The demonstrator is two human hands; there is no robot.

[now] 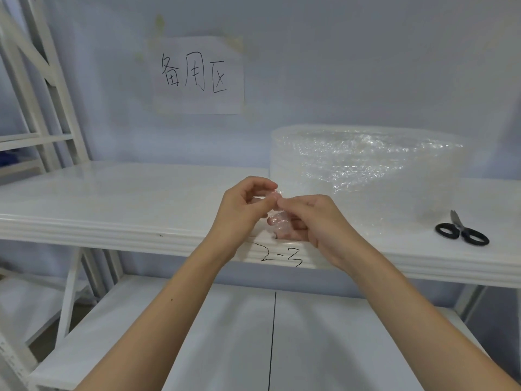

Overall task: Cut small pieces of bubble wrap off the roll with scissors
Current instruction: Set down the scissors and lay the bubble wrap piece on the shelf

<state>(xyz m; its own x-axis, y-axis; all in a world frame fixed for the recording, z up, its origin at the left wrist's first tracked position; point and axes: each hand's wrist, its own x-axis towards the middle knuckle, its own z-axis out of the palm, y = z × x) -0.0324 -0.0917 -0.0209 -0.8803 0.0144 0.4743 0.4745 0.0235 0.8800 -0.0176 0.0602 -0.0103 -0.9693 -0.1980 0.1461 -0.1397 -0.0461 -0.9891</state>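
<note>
here, a small piece of bubble wrap [279,221] sits pinched between both hands, just in front of the shelf edge [141,235]. the left hand [239,213] grips its upper part between thumb and fingertips, and the right hand [313,221] closes on it from the other side, fingers curled tight around the clear scrap. neither hand holds anything else.

the roll [366,165] stands behind them on the white shelf, touching neither hand. the scissors [462,232] lie well apart to the right, blades shut, black loops toward the edge.

the scrap looks thin, glossy and slippery; being nearly see-through, it could slip from the pinch and get lost against the white surface. reaching across for the scissors could brush the roll, which looks light enough to shift.

the shelf is smooth and glossy with a ribbed front lip marked "2-3". a handwritten paper sign [197,77] hangs on the wall.
</note>
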